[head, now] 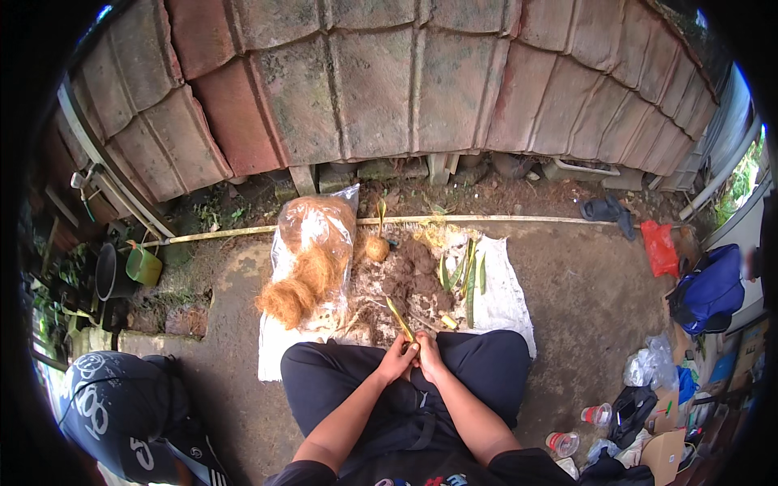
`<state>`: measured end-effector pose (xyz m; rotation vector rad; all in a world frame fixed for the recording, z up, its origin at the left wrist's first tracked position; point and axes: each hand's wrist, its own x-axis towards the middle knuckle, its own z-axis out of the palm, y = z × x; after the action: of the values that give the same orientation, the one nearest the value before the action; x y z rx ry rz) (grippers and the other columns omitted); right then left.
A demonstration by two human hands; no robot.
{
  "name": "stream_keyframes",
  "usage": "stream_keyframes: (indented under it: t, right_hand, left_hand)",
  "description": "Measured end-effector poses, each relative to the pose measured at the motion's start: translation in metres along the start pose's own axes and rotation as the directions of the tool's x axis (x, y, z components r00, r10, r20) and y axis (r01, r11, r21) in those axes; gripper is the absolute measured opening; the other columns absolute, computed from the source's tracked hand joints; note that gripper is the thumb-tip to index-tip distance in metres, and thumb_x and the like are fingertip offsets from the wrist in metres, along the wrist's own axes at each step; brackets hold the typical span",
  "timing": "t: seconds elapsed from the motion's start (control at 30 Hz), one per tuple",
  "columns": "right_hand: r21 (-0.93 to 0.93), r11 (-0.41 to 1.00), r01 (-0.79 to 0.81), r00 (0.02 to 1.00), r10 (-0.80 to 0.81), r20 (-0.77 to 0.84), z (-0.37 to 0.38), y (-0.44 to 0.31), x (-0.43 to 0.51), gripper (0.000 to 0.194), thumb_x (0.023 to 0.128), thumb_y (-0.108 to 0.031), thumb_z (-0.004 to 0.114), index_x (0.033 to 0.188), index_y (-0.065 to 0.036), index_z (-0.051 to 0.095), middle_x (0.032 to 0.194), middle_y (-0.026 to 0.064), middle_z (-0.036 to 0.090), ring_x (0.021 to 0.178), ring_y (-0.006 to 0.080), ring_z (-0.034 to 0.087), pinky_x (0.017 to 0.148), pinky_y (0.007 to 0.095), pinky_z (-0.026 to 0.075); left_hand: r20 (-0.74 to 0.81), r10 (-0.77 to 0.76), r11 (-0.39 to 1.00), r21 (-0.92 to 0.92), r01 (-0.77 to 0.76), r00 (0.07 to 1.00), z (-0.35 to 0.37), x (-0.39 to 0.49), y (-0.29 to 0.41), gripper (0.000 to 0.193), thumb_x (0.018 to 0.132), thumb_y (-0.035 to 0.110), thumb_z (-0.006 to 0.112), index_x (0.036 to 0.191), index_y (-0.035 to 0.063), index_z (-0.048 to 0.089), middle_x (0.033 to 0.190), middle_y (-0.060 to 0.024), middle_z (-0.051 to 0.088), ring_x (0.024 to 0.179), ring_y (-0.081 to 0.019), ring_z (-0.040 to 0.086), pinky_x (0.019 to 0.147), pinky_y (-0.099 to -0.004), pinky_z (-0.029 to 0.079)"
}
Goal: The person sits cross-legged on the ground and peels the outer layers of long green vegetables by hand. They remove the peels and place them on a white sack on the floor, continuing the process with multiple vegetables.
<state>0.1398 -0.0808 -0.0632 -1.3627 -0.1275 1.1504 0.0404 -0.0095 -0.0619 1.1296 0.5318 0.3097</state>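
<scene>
In front of my crossed legs, my left hand [398,359] grips a yellow-edged snake plant leaf [396,313] near its lower end. My right hand [431,357] meets it there, fingers closed around the base, which the hands hide. A white woven sack [504,291] lies beyond my knees, bearing dark clumped soil [416,273]. Right of the soil are several snake plant leaves [471,282]. Behind it, a fibre-covered ball [377,248] has a leaf standing from its top. Brown coconut fibre [289,302] spills from a clear plastic bag [316,222]. A small yellow piece [449,321] lies nearby.
A pale pole [486,218] crosses behind the sack, below a low tiled roof [377,91]. Another person [115,413] sits at left. A green pail [144,265] stands farther off. At right are sandals [608,212], a red bag [659,248], a blue backpack [711,288] and plastic cups [563,444].
</scene>
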Motion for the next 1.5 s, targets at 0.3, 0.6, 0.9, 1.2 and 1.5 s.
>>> stream_keyframes:
  t: [0.3, 0.6, 0.9, 1.2, 1.5]
  right_hand:
    - [0.183, 0.982, -0.047, 0.999, 0.048, -0.002, -0.004, 0.007, 0.001, 0.038, 0.101, -0.043, 0.038, 0.121, -0.013, 0.049, 0.094, 0.0037, 0.059, 0.078, 0.0132, 0.058, 0.057, 0.029, 0.047]
    - [0.101, 0.995, 0.012, 1.0, -0.01, -0.019, -0.002, -0.002, 0.001, 0.039, 0.105, -0.031, 0.03, 0.135, -0.015, 0.049, 0.105, 0.006, 0.059, 0.077, 0.0132, 0.058, 0.059, 0.0304, 0.051]
    - [0.257, 0.965, -0.047, 0.998, 0.037, 0.043, 0.0, -0.005, -0.001, 0.041, 0.105, -0.039, 0.035, 0.133, -0.013, 0.05, 0.117, 0.006, 0.057, 0.097, 0.0189, 0.061, 0.074, 0.0375, 0.056]
    - [0.242, 0.97, -0.035, 0.998, 0.046, -0.041, 0.004, -0.011, -0.005, 0.035, 0.102, -0.039, 0.05, 0.129, -0.017, 0.05, 0.114, 0.0024, 0.058, 0.094, 0.0129, 0.057, 0.076, 0.0312, 0.051]
    - [0.149, 0.985, 0.091, 0.995, -0.084, -0.052, 0.001, 0.004, 0.0, 0.03, 0.102, -0.023, 0.039, 0.124, -0.012, 0.056, 0.11, 0.0051, 0.058, 0.094, 0.0124, 0.056, 0.074, 0.0273, 0.049]
  left_hand:
    - [-0.282, 0.063, 0.998, 0.04, -0.054, 0.957, 0.008, 0.001, -0.008, 0.029, 0.096, 0.018, 0.063, 0.119, 0.0041, 0.05, 0.097, -0.006, 0.06, 0.078, -0.0096, 0.058, 0.064, -0.0249, 0.05]
    - [-0.062, -0.03, 0.958, 0.283, 0.046, 0.998, -0.008, 0.001, -0.008, 0.034, 0.092, 0.027, 0.068, 0.113, 0.0041, 0.052, 0.095, -0.008, 0.06, 0.086, -0.0128, 0.06, 0.076, -0.0309, 0.051]
    - [-0.182, 0.114, 0.878, 0.478, -0.013, 0.977, -0.002, 0.005, -0.008, 0.038, 0.098, 0.034, 0.055, 0.121, 0.0052, 0.058, 0.112, -0.0196, 0.065, 0.102, -0.0314, 0.065, 0.086, -0.0389, 0.05]
    - [-0.095, 0.393, 0.639, 0.743, -0.197, 0.915, 0.011, -0.012, 0.022, 0.036, 0.09, 0.029, 0.063, 0.114, 0.003, 0.058, 0.109, -0.0208, 0.058, 0.101, -0.0393, 0.058, 0.087, -0.044, 0.047]
    - [-0.088, 0.276, 0.778, 0.605, -0.169, 0.957, 0.01, -0.011, 0.017, 0.03, 0.095, 0.025, 0.058, 0.116, 0.0046, 0.055, 0.106, -0.0163, 0.056, 0.1, -0.0305, 0.058, 0.088, -0.0402, 0.046]
